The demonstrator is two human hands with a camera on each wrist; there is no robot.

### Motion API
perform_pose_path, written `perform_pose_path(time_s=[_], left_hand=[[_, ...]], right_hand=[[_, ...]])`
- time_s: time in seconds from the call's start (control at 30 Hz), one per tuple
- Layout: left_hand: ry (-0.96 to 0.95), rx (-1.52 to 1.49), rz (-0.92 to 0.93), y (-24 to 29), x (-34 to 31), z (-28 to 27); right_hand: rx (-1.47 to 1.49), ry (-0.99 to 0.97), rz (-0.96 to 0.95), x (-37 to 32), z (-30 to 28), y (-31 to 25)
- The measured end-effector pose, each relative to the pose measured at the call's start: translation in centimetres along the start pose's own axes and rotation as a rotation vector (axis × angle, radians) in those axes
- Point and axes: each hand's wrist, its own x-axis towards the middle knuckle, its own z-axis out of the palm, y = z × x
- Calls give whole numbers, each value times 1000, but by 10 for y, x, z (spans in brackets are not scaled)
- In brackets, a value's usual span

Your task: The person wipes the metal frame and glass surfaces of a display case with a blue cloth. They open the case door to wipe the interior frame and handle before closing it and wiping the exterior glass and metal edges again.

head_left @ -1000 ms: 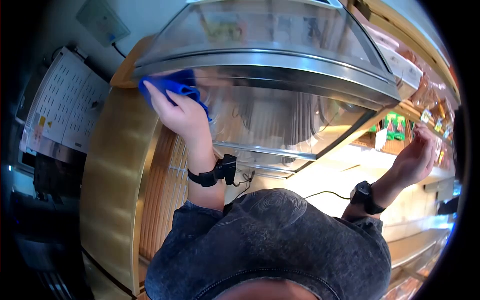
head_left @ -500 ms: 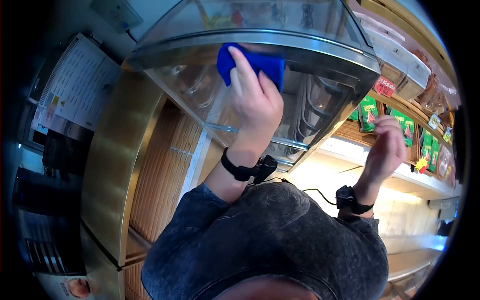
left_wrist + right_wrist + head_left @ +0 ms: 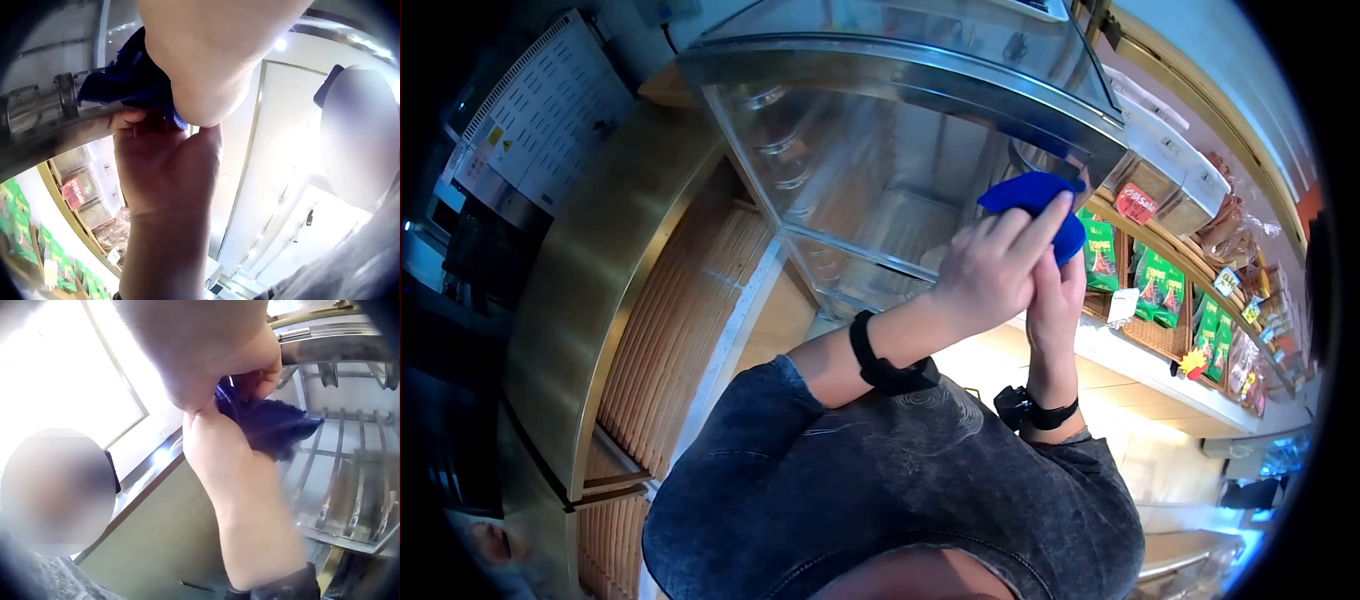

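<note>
A folded blue cloth [image 3: 1025, 190] is at the right end of the metal frame of a glass display case [image 3: 880, 65]. My left hand [image 3: 990, 265] grips it from above, index finger stretched along it. From the lower right my right hand [image 3: 1055, 300] meets the left and holds the cloth's near edge. Seen from the left wrist, the dark blue cloth [image 3: 128, 78] bunches between both hands, close to the metal rail, and the right palm [image 3: 165, 162] faces the camera. In the right wrist view, curled right fingers [image 3: 262, 381] lie against the cloth.
Shelves on the right hold green packets [image 3: 1160, 285], clear bins [image 3: 1190, 190] and a red sign [image 3: 1137, 203]. A brass-coloured cabinet [image 3: 600, 250] with wooden slats stands at the left, beside a slotted white panel [image 3: 540, 110]. Metal racks [image 3: 337, 469] show in the right wrist view.
My left hand has carried the cloth rightward along the case's frame, from its left end to its right. The right hand has come inward from the right and joined it at the cloth.
</note>
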Motion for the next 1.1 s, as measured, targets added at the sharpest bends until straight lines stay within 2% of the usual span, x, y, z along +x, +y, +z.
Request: perform_pose_path(time_s=[0.03,0.1,0.17,0.2,0.23,0.3,0.37,0.5,0.57,0.63,0.7,0.73,0.77,0.83,0.87,0.9,0.97,1.03,1.07,1.1], left_hand=[[-1,-17,-4,-1,-4,-5],[63,-223,-51,-8,-8,-16],[-9,-453,-331,-9,-22,-27],[-23,-540,-361,-12,-20,-33],[-95,-645,-552,-10,-14,-41],[-270,-394,-443,-17,-3,-59],[-463,-371,-361,-25,3,-69],[-829,-829,-340,-53,6,-49],[-877,-876,-305,-58,4,-46],[-1138,-1007,-767,-57,11,-51],[-1088,-1010,-772,-52,14,-50],[-1044,-940,-841,-50,18,-51],[-996,-868,-908,-48,21,-52],[-962,-821,-852,-36,29,-54],[-891,-678,-723,-24,35,-55],[-805,-532,-592,-15,40,-54],[-689,-478,-427,-3,44,-45],[-690,-496,-456,13,55,-34],[-641,-523,-352,19,57,-24],[-598,-550,-249,26,56,-16]], right_hand=[[52,9,-51,-2,0,5],[233,160,-13,-7,1,5],[245,205,-43,-8,-1,-4],[97,100,-116,-8,-9,-7],[-56,-1,-182,-9,-15,-13],[-283,-118,-225,-8,-18,-34],[-295,-216,-151,-3,-18,-53],[-370,-349,-48,6,-32,-63],[-403,-296,-32,4,-37,-66],[-428,-243,-32,3,-42,-67],[-630,-155,-134,1,-50,-65],[-728,-111,-239,1,-48,-70],[-728,-105,-240,-2,-49,-69],[-674,137,-54,-9,-50,-62],[-479,203,13,-11,-47,-58],[-324,180,74,-12,-55,-51],[380,41,-20,-27,-76,-26],[231,255,-199,-36,-44,-10],[182,232,-382,-37,-38,5],[-41,250,-578,-39,-33,21]])
